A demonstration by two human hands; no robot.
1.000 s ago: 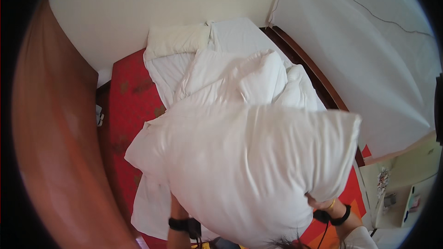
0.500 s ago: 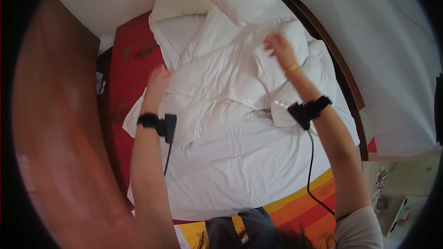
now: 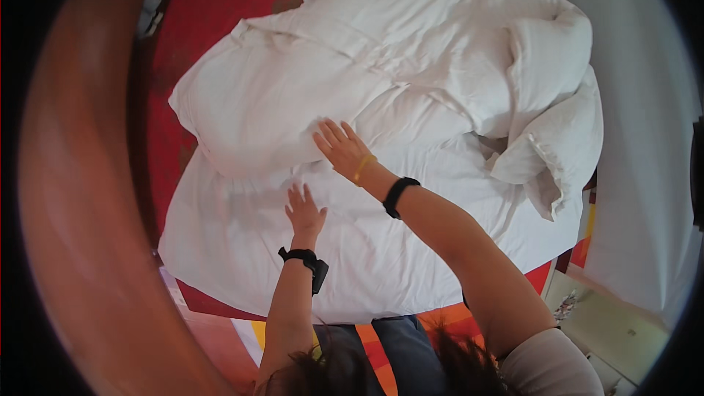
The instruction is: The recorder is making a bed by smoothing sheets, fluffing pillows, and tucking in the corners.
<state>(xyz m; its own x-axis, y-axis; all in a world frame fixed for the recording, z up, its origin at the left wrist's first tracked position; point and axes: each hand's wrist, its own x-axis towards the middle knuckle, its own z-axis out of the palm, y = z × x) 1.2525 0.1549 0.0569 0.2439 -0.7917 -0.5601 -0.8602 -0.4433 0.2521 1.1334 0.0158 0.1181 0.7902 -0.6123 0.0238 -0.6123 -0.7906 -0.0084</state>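
Duvet point(image 3: 396, 66), rumpled over white sheet point(image 3: 381, 249), fingers point(image 3: 336, 134) outstretched

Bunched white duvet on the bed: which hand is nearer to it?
Right. The right hand overlaps the near edge of the duvet in view, contact unclear; the left hand is lower in the picture, over the white sheet.
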